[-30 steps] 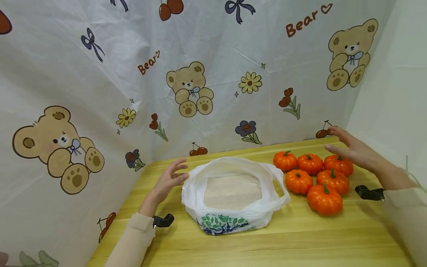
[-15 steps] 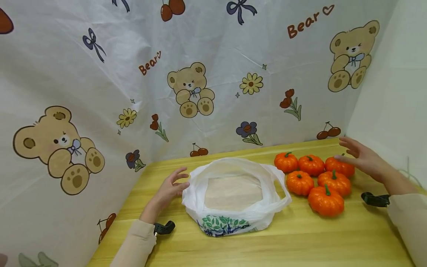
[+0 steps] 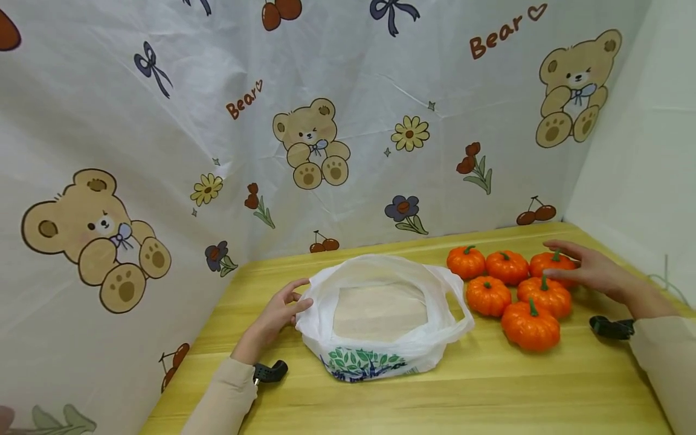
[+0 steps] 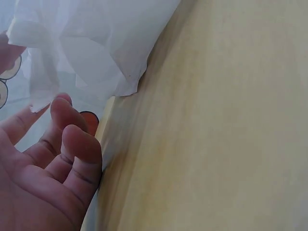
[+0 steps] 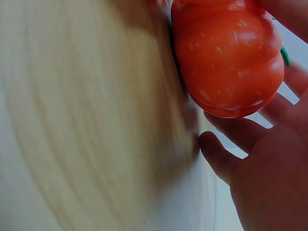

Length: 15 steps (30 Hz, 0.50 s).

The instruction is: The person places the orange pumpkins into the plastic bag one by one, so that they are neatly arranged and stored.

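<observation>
A white plastic bag (image 3: 375, 353) with a green and blue leaf print stands on the wooden table, its mouth spread wide and a pale tan bottom showing inside. At the bag's left side is my left hand (image 3: 278, 313), thumb tip right at the rim; the left wrist view shows its fingers loosely bent beside the thin plastic (image 4: 103, 53). My right hand (image 3: 600, 275) reaches over the back-right orange pumpkin (image 3: 548, 263), with thumb in front and fingers behind. In the right wrist view that pumpkin (image 5: 226, 57) lies between thumb and loosely bent fingers.
Several more orange pumpkins with green stems, such as the front one (image 3: 530, 327), sit close together right of the bag. A bear-printed cloth (image 3: 359, 78) hangs behind the table (image 3: 435, 402). A white wall (image 3: 641, 181) stands at the right.
My right hand has come down from above to around the back-right pumpkin. My left hand has moved slightly in to the bag's left rim. The bag and pumpkins stay in place.
</observation>
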Tool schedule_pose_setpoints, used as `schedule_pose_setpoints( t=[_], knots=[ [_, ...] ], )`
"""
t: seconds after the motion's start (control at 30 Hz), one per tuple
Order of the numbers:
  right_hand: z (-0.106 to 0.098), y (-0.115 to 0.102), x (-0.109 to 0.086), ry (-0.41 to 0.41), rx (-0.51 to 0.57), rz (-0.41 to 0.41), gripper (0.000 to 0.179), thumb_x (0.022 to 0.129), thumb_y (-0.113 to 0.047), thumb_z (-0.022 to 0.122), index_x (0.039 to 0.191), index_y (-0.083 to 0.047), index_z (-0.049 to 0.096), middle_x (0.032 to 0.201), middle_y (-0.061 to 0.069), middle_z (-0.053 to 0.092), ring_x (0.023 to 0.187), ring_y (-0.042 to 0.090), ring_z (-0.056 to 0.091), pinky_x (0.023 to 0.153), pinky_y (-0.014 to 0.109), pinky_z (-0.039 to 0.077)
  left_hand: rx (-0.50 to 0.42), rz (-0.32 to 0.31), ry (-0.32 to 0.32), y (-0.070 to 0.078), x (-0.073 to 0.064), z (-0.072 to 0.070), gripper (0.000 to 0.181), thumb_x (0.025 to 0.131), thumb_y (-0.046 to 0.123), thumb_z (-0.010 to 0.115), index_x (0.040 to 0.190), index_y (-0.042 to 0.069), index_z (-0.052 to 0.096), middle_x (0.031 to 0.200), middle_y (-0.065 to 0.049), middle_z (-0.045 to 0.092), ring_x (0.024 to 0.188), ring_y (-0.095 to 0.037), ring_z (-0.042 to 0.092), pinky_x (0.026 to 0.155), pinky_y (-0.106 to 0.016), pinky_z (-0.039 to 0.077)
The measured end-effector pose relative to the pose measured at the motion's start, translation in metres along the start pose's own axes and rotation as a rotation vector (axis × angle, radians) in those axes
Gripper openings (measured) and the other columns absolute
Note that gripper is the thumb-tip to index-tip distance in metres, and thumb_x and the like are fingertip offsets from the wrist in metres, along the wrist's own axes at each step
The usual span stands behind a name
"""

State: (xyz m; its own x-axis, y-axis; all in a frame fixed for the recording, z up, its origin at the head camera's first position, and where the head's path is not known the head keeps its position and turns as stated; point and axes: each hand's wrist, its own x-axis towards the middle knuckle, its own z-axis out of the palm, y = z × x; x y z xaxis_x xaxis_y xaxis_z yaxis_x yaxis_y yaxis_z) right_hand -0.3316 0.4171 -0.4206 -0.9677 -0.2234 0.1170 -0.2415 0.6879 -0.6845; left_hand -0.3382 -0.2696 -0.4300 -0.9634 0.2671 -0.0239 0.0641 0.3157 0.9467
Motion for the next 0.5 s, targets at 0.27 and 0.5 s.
schedule_pose_setpoints(
  t=[0.27, 0.5],
  knots=[
    [-0.0001, 0.0038, 0.0003, 0.012, -0.029, 0.025, 0.080, 0.098, -0.027, 0.070, 0.157, 0.002, 0.025, 0.155, 0.043, 0.028, 0.132, 0.054, 0.037, 0.104, 0.038, 0.046, -0.050, 0.006, -0.021, -0.0001, -0.0016, 0.0010, 0.068, 0.096, 0.022, 0.073, 0.156, 0.016, 0.041, 0.128, -0.020, 0.057, 0.089, -0.019, 0.065, 0.064, -0.026, 0.059],
    [0.0003, 0.0065, -0.0019, 0.027, -0.048, 0.024, 0.082, 0.096, -0.029, 0.073, 0.158, 0.000, 0.027, 0.154, 0.041, 0.032, 0.128, 0.048, 0.041, 0.081, 0.011, 0.038, -0.095, 0.013, -0.062, -0.0065, -0.0017, 0.0024, 0.068, 0.098, 0.016, 0.071, 0.158, 0.014, 0.038, 0.143, -0.023, 0.051, 0.107, -0.019, 0.063, 0.082, -0.035, 0.064]
  ],
)
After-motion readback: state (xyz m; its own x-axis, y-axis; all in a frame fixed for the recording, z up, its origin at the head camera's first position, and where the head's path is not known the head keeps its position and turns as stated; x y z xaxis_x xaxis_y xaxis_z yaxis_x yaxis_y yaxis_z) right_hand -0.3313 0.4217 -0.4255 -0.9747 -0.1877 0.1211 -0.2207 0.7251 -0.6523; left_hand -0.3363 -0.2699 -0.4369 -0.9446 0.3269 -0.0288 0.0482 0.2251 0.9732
